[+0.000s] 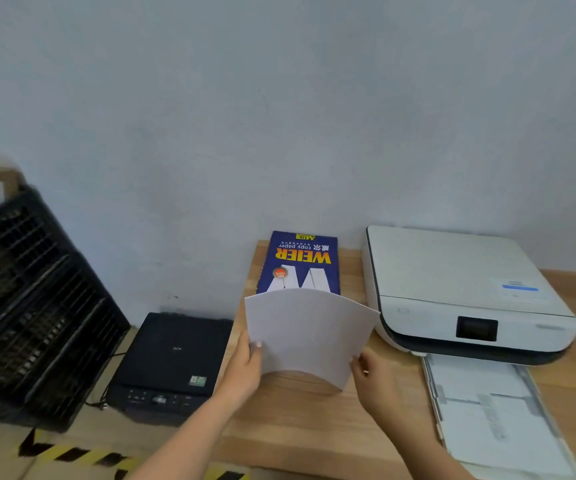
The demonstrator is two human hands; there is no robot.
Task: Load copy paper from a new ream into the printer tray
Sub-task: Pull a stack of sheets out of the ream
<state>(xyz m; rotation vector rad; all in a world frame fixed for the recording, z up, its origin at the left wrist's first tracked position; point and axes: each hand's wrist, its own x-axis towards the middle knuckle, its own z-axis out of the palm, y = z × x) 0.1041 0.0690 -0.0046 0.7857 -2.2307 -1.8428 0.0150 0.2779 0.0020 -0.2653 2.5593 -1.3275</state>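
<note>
**Squaring up the paper before loading**

Holding a bowed stack of white copy paper [309,332] upright on the wooden table [290,427], between both hands. Left hand [245,367] pinching the left edge, thumb in front. Right hand [371,374] pinching the lower right corner. Both hands closed on the paper, neither one let go.

Bent like an arch, with the middle of the bottom edge lifted off the table. Just behind, the blue WEIER ream [299,263], lying flat against the wall. To the right, the white printer [459,289], with its paper tray [497,420] pulled out toward the camera and seemingly holding little or no paper.

Best way to do this step, most likely:
- Flex the stack gently, then let it go flat again, to loosen sheets that stick.
- Tap the bottom edge on the table to line up all the sheets.
- Keep a soft grip, since thin paper creases fast.
- Carry it over low and level, then slide it flat into the tray, between the guides.

Off to the left and well apart, a black scanner-like machine [172,358] and a black crate [33,306], not needed here.
</note>
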